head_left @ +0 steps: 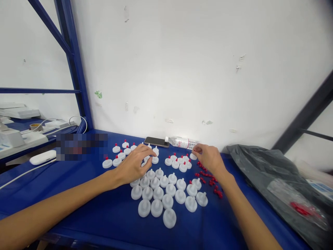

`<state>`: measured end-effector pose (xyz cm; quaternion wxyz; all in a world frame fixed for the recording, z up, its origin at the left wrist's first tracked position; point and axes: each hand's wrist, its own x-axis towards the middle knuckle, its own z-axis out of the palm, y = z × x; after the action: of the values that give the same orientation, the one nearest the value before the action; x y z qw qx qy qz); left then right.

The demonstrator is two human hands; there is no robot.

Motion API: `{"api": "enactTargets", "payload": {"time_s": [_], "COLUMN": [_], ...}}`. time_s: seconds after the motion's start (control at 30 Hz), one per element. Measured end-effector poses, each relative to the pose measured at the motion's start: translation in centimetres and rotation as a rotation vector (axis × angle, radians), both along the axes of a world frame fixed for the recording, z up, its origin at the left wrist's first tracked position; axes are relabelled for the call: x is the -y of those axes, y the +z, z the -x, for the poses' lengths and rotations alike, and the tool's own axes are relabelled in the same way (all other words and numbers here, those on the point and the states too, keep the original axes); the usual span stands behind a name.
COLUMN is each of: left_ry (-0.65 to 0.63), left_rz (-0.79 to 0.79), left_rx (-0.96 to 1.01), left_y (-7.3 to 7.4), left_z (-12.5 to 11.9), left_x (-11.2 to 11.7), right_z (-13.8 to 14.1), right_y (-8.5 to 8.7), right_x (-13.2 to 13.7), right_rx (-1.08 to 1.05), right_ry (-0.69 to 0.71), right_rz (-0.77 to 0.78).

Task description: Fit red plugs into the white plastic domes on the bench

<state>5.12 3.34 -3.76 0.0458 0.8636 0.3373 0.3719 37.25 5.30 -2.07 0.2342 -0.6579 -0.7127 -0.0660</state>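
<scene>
Far L: smooth white oblong plastic device (43, 157) w/ cable, on glossy blue tabletop (99, 217). Next, 7 red-tipped caps (117, 161) in view, round white plastic w/ nozzles up. L hand (137, 158): thumb & index apart, near a white cap (155, 160); can't tell if touching. Mid-table, in front of hands: approx. 20 plain caps (158, 193), translucent white, ribbed-looking; some partly hidden. Behind, by wall: 1 flat dark phone (156, 142), then 1 clear bottle (180, 142) lying on its side. In front of bottle, 7 more red-tipped. R hand (209, 158): thumb & fingertips bunched close at another cap (193, 156); can't tell if clamped on anything. Just beside: small red pieces (212, 182), scattered, too clumped to count. Far R: 1 wrinkled dk grey plastic bag (249, 165), clear pouch (283, 192) w/ red bits on top.
</scene>
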Motion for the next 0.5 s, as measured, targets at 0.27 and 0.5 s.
{"api": "enactTargets", "payload": {"time_s": [0.27, 0.5], "left_ry": [0.028, -0.013], "left_rz": [0.035, 0.123], "left_rx": [-0.145, -0.337], "left_y": [-0.3, -0.4], "left_z": [0.5, 1.1], "left_x": [-0.4, -0.2], "right_z": [0.9, 0.8], "right_y": [-0.6, 0.4], "right_x": [0.1, 0.3], "right_rx": [0.064, 0.133], "right_ry": [0.036, -0.052], "right_rz": [0.133, 0.121]}}
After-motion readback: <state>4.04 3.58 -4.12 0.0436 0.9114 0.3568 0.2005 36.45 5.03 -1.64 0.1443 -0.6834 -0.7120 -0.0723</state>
